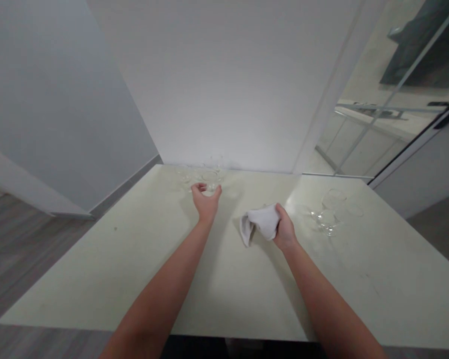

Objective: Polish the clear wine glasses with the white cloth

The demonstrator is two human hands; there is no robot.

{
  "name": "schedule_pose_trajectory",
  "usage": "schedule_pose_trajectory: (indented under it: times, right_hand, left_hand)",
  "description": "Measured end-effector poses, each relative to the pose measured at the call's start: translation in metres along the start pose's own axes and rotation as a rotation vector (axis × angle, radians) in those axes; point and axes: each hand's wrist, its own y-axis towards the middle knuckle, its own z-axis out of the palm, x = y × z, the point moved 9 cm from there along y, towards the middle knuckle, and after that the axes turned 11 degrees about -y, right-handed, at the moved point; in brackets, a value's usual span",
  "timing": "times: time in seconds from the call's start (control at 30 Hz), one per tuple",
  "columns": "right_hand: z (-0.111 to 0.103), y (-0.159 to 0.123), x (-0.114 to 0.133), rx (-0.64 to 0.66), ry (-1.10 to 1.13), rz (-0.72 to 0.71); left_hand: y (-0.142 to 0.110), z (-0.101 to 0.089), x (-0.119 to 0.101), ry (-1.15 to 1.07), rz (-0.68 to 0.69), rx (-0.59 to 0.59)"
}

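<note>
White cloth is pinched at one end by our right hand, so the rest droops. Our left hand spreads around a clear glass, probably to steady it; whether it grips, we cannot tell. Just beyond are other glasses; right of our right hand, a separate group of glassware.

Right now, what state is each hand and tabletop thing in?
Left hand: curved around a clear glass; grip unclear
Clear glass: appears upright
Right hand: closed on white cloth
White cloth: crumpled, one end drooping
Rear glasses: grouped together
Right-side glasses: clustered, count unclear
</note>
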Motion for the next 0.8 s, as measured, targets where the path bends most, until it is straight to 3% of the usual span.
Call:
schedule_pose_trajectory:
  times: [0.13, 0.2, 0.27, 0.33, 0.4, 0.53, 0.63, 0.7, 0.8]
  right_hand:
    - [0.005, -0.012, 0.018, 0.034, 0.005, -0.146]
    - [0.019, -0.021, 0.026, 0.185, -0.008, -0.204]
    - [0.036, -0.033, 0.028, 0.398, -0.059, -0.215]
    - [0.043, -0.039, 0.026, 0.499, -0.159, -0.219]
    - [0.037, -0.036, 0.026, 0.425, -0.316, -0.27]
    - [0.029, -0.035, 0.04, 0.214, -0.584, -0.541]
    - [0.036, -0.04, 0.038, 0.234, -0.62, -0.623]
    - [0.041, -0.04, 0.029, 0.288, -0.625, -0.574]
    - [0.043, -0.038, 0.019, 0.316, -0.623, -0.535]
  left_hand:
    - [-0.046, 0.019, -0.025, -0.281, -0.044, 0.335]
    - [-0.074, 0.028, -0.031, -0.371, -0.121, 0.505]
    - [-0.094, 0.033, -0.032, -0.444, -0.188, 0.604]
    - [-0.107, 0.036, -0.03, -0.516, -0.241, 0.669]
    - [-0.116, 0.042, -0.027, -0.584, -0.29, 0.741]
    - [-0.129, 0.054, -0.024, -0.662, -0.368, 0.881]
    - [-0.133, 0.058, -0.026, -0.663, -0.371, 0.946]
    - [-0.134, 0.058, -0.032, -0.617, -0.305, 1.0]
    - [-0.135, 0.057, -0.046, -0.487, -0.101, 1.051]
